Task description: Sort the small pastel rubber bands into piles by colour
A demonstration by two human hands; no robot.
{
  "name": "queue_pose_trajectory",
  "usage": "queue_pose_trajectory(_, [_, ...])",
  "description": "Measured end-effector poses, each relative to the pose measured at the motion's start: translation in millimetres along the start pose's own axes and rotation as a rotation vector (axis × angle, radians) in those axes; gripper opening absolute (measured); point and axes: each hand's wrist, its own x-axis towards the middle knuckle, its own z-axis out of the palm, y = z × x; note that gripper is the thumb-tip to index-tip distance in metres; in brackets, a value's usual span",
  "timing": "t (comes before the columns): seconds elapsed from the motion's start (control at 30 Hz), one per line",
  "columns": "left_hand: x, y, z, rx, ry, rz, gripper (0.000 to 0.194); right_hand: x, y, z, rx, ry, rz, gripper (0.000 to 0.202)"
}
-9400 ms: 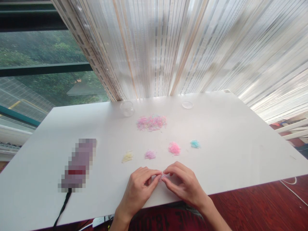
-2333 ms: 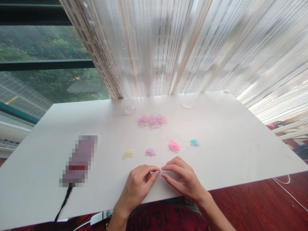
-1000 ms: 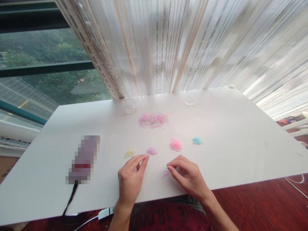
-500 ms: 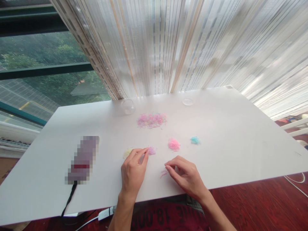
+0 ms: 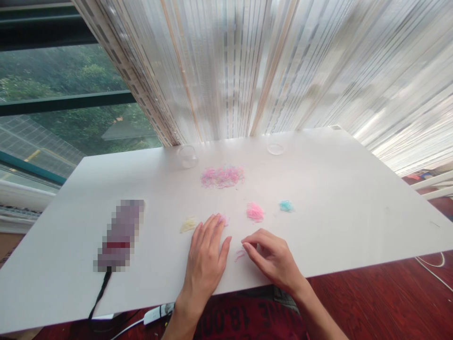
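Head view. On a white rectangular table [image 5: 339, 203], the person's left hand [image 5: 206, 257] lies palm down with the fingers extended and the thumb held apart. Its fingertips overlap the near left part of a small pile of fine lilac strands [image 5: 225, 220]; whether they press on it cannot be told. The pile lies straight ahead of this hand, which is the nearer of the two; being partly covered, its long axis cannot be read. The right hand [image 5: 272, 255] is curled, thumb and index tips close together; whether anything is pinched there cannot be told. A few loose pinkish-lilac strands [image 5: 240, 255] lie between the hands, just beside the right thumb, slanting away from the body toward the right. Flanking the lilac pile are a pale yellow strand pile [image 5: 187, 224] to the left and, to the right, a bright pink strand pile [image 5: 255, 212], then a smaller turquoise strand pile [image 5: 286, 206]. Beyond them lies a wider multicoloured strand heap [image 5: 222, 177].
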Motion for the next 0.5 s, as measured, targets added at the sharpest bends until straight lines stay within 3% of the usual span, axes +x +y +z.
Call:
queue_pose_trajectory(0.27, [3.2,-0.5,-2.8,-0.029,-0.030,0.010,0.036,-0.2,-1.4,-0.2,0.000,-0.003,0.005,0.016])
queue_pose_trajectory(0.5, [10.0,-6.8,-12.9,-0.082,0.068,0.012,0.032,-0.7,1.4,1.2,-0.023,0.040,0.010,0.013])
